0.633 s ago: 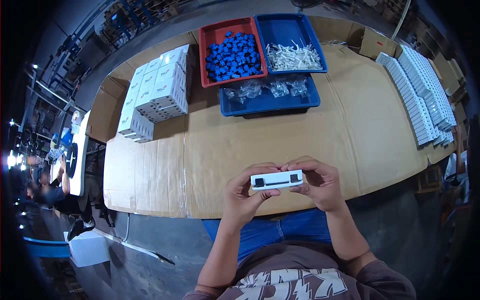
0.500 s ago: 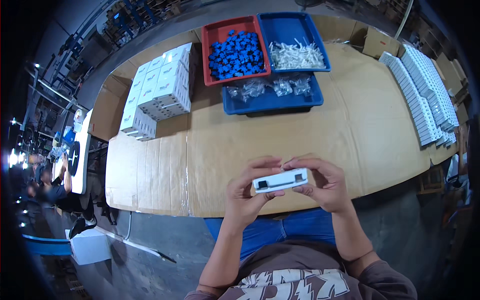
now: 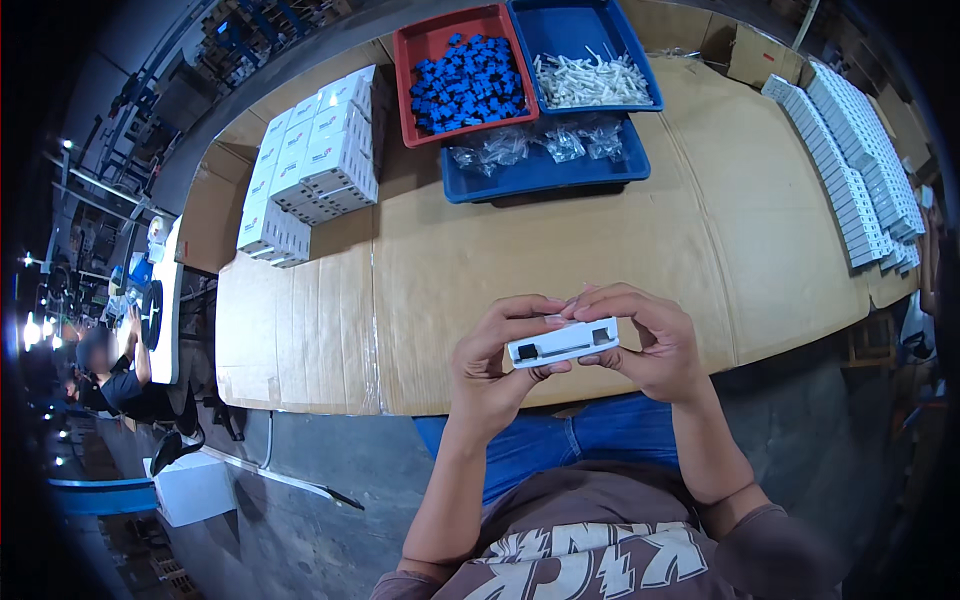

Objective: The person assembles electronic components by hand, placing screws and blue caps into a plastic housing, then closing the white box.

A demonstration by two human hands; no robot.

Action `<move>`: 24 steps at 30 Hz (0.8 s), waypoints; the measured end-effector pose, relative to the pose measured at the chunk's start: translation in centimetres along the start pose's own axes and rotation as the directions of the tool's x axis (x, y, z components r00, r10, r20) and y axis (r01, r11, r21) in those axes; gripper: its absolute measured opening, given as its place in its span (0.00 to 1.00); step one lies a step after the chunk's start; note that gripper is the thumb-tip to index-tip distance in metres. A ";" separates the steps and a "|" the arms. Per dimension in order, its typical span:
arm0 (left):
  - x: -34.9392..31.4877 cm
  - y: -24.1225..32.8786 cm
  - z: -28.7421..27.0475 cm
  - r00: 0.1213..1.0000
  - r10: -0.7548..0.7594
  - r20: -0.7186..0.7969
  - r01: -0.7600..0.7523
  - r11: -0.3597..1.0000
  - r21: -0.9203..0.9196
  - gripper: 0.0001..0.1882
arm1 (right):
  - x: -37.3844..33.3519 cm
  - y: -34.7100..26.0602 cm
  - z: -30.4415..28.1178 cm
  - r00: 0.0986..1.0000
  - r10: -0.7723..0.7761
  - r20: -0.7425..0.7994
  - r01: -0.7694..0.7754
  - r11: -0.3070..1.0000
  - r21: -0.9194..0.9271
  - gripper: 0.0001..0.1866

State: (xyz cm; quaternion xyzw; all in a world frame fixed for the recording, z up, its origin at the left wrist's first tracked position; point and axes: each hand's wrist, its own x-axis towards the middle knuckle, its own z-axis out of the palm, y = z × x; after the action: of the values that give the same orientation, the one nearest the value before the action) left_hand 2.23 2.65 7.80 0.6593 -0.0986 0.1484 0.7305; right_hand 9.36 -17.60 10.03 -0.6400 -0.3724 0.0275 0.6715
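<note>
White casing (image 3: 565, 345), partly covered by hands (image 3: 488, 352), upper blue tray (image 3: 575, 32) cropped

The casing (image 3: 563, 340) is white (its left opening (image 3: 528, 352) apparently black).

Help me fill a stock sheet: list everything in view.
White housing: 1, white, held, lower centre
Red tray: 1, red, far side
Blue pieces: many, mostly blue, in red tray
Upper tray: 1, blue, beside red tray
White pieces: many, white, in upper tray
Lower tray: 1, blue, in front
Plastic bags: several, clear, in lower tray
Boxes: many, white, stacked left
White units: many, white, stacked right
Table: 1, brown cardboard cover, centre
Floor box: 1, white, lower left
Co-worker: 1, dark clothing, far left
Background clutter: uncountable, dim
Shirt: 1, brown, bottom
Jeans: 1, blue, bottom
Left hand: 1, bare, housing's left
Right hand: 1, bare, housing's right
</note>
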 end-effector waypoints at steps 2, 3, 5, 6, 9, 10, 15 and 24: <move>-0.1 -0.1 0.0 0.999 -0.041 0.005 0.041 0.999 -0.021 0.22 | -0.1 0.1 0.0 1.000 -0.001 0.002 0.001 1.000 -0.007 0.21; -0.1 -0.2 0.0 0.999 -0.045 0.003 0.045 0.999 -0.020 0.22 | -0.2 0.3 -0.1 1.000 0.015 0.004 -0.014 1.000 -0.014 0.21; -0.2 -0.2 -0.1 0.996 -0.085 0.013 0.086 0.995 -0.059 0.22 | -0.4 0.3 -0.1 0.999 0.036 0.002 -0.036 0.999 -0.018 0.21; -0.2 -0.2 -0.1 0.996 -0.091 0.014 0.092 0.994 -0.058 0.22 | -0.4 0.4 -0.2 1.000 0.025 0.008 -0.024 0.999 -0.049 0.20; -0.3 -0.1 -0.2 0.987 -0.156 0.022 0.158 0.977 -0.142 0.22 | -0.5 0.7 0.1 1.000 0.012 0.008 -0.012 0.997 -0.073 0.20; -0.4 -0.3 -0.3 0.987 -0.160 0.024 0.162 0.976 -0.143 0.22 | -0.5 0.8 0.3 1.000 0.009 0.002 -0.009 0.997 -0.071 0.19; -0.8 -0.7 -0.2 0.980 -0.198 0.015 0.198 0.969 -0.147 0.21 | -1.2 2.1 0.7 0.999 0.000 -0.035 -0.002 0.999 -0.040 0.18; -1.3 -1.1 -0.1 0.975 -0.217 -0.041 0.210 0.969 -0.133 0.21 | -2.0 2.8 1.1 0.992 0.094 -0.081 -0.087 0.992 0.088 0.18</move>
State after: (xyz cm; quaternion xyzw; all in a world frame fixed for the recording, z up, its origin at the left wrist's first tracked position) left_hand 1.37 2.58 6.34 0.6134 -0.0161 0.0805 0.7855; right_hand 8.54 -17.22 6.54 -0.6280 -0.3125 0.0465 0.7112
